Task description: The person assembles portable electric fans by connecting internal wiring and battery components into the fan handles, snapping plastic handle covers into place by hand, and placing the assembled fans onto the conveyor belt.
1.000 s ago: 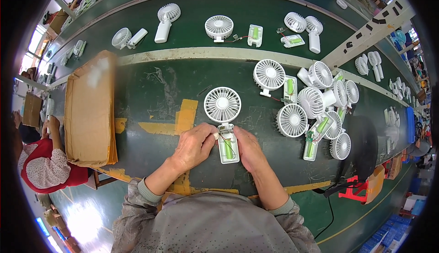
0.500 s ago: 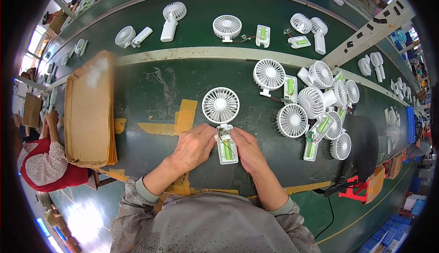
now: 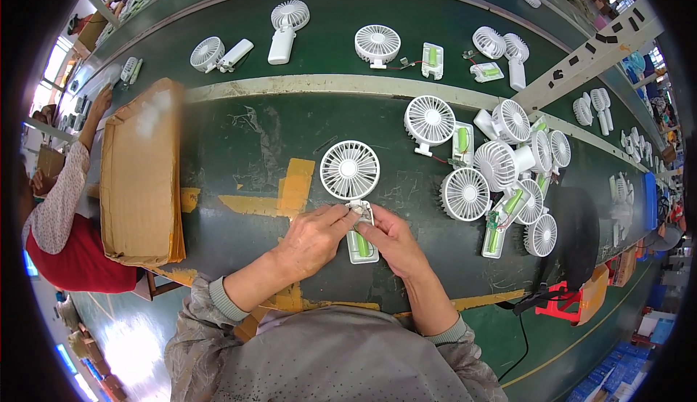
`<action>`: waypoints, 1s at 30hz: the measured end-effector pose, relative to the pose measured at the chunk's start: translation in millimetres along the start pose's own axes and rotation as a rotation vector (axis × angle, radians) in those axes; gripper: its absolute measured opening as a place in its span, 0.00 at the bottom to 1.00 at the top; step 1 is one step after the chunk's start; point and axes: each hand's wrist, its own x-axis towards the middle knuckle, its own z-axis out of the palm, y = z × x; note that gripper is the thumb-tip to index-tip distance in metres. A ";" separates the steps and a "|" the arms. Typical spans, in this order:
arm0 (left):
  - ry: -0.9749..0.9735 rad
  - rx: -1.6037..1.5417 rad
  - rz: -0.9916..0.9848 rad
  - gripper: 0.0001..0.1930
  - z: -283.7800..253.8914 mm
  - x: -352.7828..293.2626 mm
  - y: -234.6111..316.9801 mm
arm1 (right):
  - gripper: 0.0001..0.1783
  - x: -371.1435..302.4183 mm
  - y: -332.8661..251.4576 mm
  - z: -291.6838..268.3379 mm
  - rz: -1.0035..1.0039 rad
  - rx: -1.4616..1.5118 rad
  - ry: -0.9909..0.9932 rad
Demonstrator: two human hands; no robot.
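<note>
A white handheld fan (image 3: pixel 350 170) lies face up on the dark green bench in front of me, its round head pointing away. Its opened handle (image 3: pixel 362 257) lies below the head, with a green battery (image 3: pixel 362 244) inside. My left hand (image 3: pixel 312 241) comes in from the left, thumb and fingers pinched at the top of the handle, by the joint with the head. From the other side my right hand (image 3: pixel 395 240) grips the handle's edge, its thumb pressed over the inside. Both sets of fingertips meet there and cover the circuit area and wires.
Several partly opened white fans (image 3: pixel 465 193) are heaped to the right. A cardboard box (image 3: pixel 140 184) stands at the left, beside a co-worker in a red vest (image 3: pixel 87 257). Beyond a pale rail (image 3: pixel 305 84), more fans (image 3: pixel 377 42) lie on a green belt (image 3: pixel 327 10). A red stool (image 3: pixel 559 299) stands lower right.
My fingers have closed in over the top of the handle, my right thumb moving inward across it. Fans on the belt have shifted right. The co-worker's arm at left now reaches farther out.
</note>
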 end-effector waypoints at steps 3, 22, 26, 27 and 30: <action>-0.023 0.029 0.028 0.19 1.0 0.1 1.2 | 0.20 1.7 3.2 1.0 0.006 -0.018 0.017; -0.076 -0.106 -0.145 0.11 -10.3 17.1 -1.1 | 0.15 8.0 -4.8 7.4 0.062 -0.051 0.094; -0.081 -0.142 -0.186 0.12 -8.8 10.5 -9.0 | 0.13 18.3 -4.7 -1.7 0.149 -0.039 0.132; -0.041 -0.129 -0.123 0.13 -7.7 7.8 -10.5 | 0.13 19.9 -4.6 -3.2 0.147 -0.042 0.138; 0.119 -0.035 0.101 0.13 -3.1 -1.6 -14.3 | 0.12 24.8 -2.8 -0.5 0.162 -0.015 0.126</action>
